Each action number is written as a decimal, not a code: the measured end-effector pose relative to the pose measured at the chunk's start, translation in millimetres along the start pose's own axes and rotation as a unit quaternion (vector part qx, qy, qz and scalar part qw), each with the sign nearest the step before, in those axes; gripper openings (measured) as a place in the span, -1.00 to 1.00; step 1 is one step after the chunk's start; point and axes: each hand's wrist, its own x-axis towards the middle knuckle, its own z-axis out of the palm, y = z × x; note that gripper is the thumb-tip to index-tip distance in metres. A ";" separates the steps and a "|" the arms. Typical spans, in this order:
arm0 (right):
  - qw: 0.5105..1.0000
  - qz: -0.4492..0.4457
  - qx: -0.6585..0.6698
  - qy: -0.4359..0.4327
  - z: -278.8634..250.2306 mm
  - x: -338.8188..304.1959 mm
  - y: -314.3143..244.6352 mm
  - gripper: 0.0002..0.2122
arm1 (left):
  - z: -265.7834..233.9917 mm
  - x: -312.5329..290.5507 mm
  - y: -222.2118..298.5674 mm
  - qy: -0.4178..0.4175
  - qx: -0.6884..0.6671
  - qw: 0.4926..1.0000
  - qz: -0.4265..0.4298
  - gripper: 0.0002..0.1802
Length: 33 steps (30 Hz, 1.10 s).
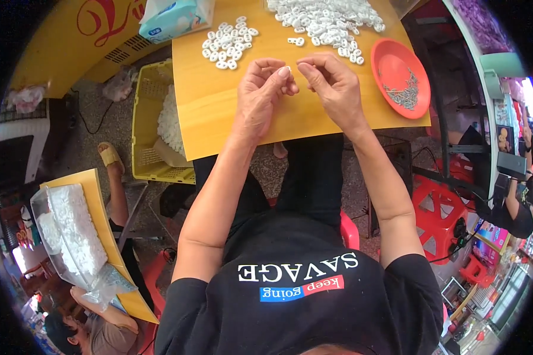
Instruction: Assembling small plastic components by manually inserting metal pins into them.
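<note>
Evidently we pinch at upper centre: our left hand (pixel 262 92) brings thumb and forefinger together, our right hand (pixel 337 92) nearly so — whether either grips anything, we cannot tell. A slack pinch could drop a piece, and a careless sweep could merge the small cluster of white two-hole pieces (pixel 229 44), upper left of centre, with the large white pile (pixel 331 23) at top centre. Upper right, a red plate (pixel 388 64) holds metal pins (pixel 406 94); left, a yellow crate (pixel 145 115) holds white parts (pixel 170 127).

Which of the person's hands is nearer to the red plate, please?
Right. The right hand is apart from the red plate, to its left; the left hand is farther left.
</note>
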 end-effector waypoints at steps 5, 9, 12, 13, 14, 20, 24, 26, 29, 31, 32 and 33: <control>0.988 -0.153 -0.036 0.000 12.4 8.9 11.3 -0.94 | -4.6 1.3 3.6 -0.002 -0.037 0.999 -0.040 -0.81; 0.982 -0.162 -0.098 0.024 23.9 8.5 6.2 -0.95 | -9.1 2.0 5.0 -0.010 -0.104 0.993 -0.053 -0.82; 0.981 -0.151 -0.113 0.055 28.0 9.9 10.4 -0.94 | -6.3 0.5 6.8 -0.007 -0.112 0.992 -0.049 -0.80; 0.981 -0.137 -0.117 0.069 28.9 10.8 12.8 -0.93 | -4.9 0.3 7.2 0.000 -0.105 0.993 -0.049 -0.80; 0.981 -0.138 -0.117 0.068 29.9 11.6 12.8 -0.93 | -4.4 0.4 6.3 0.000 -0.106 0.993 -0.049 -0.80; 0.994 -0.057 -0.063 0.065 35.9 10.8 16.6 -0.90 | -4.7 2.4 1.0 0.027 -0.079 0.996 -0.024 -0.80; 0.997 0.040 0.058 0.042 30.6 9.1 5.6 -0.85 | -3.8 1.7 -1.1 0.034 -0.059 0.998 0.004 -0.83; 0.995 0.058 0.080 0.027 27.4 8.1 1.8 -0.84 | -3.4 1.6 -1.2 0.038 -0.063 0.997 0.007 -0.83; 0.994 0.065 0.091 0.016 25.2 7.3 0.3 -0.84 | -4.1 1.6 -2.1 0.030 -0.036 0.999 0.011 -0.83; 0.994 0.075 0.074 0.012 24.3 7.1 1.0 -0.83 | -4.9 1.5 -2.9 0.030 -0.021 0.999 0.004 -0.82; 0.994 0.075 0.073 0.012 23.6 6.9 1.7 -0.83 | -4.7 1.4 -3.0 0.030 -0.021 0.999 0.005 -0.82; 0.994 0.079 0.077 0.006 23.0 6.6 2.5 -0.83 | -4.5 1.3 -3.2 0.029 -0.018 0.999 0.006 -0.82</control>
